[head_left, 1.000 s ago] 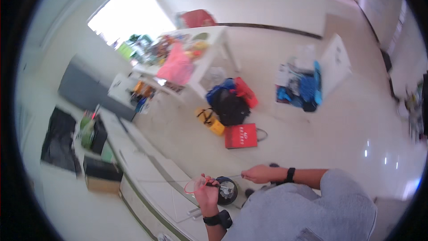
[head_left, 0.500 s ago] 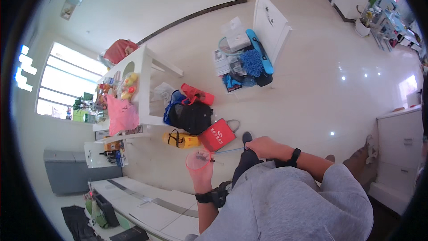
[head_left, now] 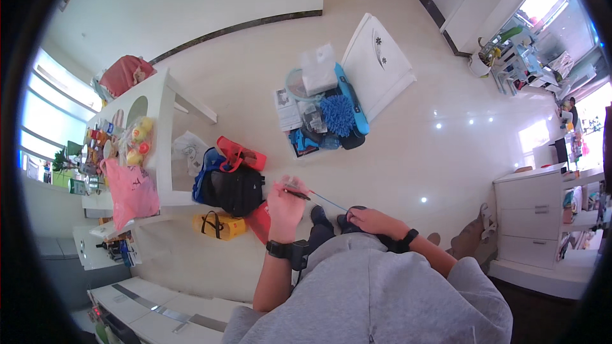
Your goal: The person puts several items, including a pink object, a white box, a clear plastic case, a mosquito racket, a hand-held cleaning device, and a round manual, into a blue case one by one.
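Observation:
My left hand [head_left: 288, 199] is closed around a slim dark object [head_left: 297, 192], whose kind is too small to tell. From near it a thin blue cord or rod [head_left: 331, 204] runs across to my right hand [head_left: 373, 222]. The fingers of that hand pinch its other end in front of my body. Both hands are above the floor, near my dark shoes [head_left: 320, 216]. A red paper bag [head_left: 258, 222] is partly hidden behind my left hand and forearm.
A white chair [head_left: 377, 67] ahead carries a blue fluffy duster [head_left: 338, 114], a long blue case [head_left: 352, 99] and white packages. Left are a black backpack [head_left: 239, 188], a yellow bag [head_left: 218, 225] and a white table [head_left: 167, 153] with a pink plastic bag [head_left: 132, 191]. A white cabinet [head_left: 526, 216] stands right.
The view has shifted, so the chair and bags appear further left. My left hand has turned and risen, covering more of the red bag. The pink-rimmed ring around it no longer shows.

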Tool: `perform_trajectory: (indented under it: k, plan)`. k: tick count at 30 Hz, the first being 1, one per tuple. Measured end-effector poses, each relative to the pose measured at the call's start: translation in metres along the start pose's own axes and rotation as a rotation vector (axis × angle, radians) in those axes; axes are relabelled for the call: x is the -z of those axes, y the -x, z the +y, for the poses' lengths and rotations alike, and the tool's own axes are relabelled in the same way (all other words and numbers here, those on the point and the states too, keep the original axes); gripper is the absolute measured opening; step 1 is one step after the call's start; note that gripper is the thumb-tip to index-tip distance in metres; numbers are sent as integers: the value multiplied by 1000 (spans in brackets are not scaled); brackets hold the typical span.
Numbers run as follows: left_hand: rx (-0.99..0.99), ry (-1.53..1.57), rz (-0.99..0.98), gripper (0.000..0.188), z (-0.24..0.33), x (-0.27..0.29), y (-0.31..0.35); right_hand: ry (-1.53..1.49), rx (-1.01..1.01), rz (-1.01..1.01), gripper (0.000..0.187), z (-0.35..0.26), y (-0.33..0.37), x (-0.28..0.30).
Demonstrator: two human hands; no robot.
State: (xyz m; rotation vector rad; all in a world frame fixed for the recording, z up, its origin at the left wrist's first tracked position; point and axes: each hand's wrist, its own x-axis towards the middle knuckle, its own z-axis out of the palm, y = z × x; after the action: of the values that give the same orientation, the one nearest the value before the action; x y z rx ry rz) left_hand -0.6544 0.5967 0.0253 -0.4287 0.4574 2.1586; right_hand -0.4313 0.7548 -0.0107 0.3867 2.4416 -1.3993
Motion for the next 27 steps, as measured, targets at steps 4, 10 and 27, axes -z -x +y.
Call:
perform_trajectory:
  k: [4, 10, 27]
  plan:
    - [89, -115, 92, 10, -6, 2, -62, -5, -187, -20, 26, -1, -22, 25]
    - [81, -327, 82, 5, -35, 6, -173, -54, -186, 34, 28, 65, -69, 59]
    - [96, -979, 387, 9, -110, -37, -420, -10, -157, -18, 27, 214, -252, 252]
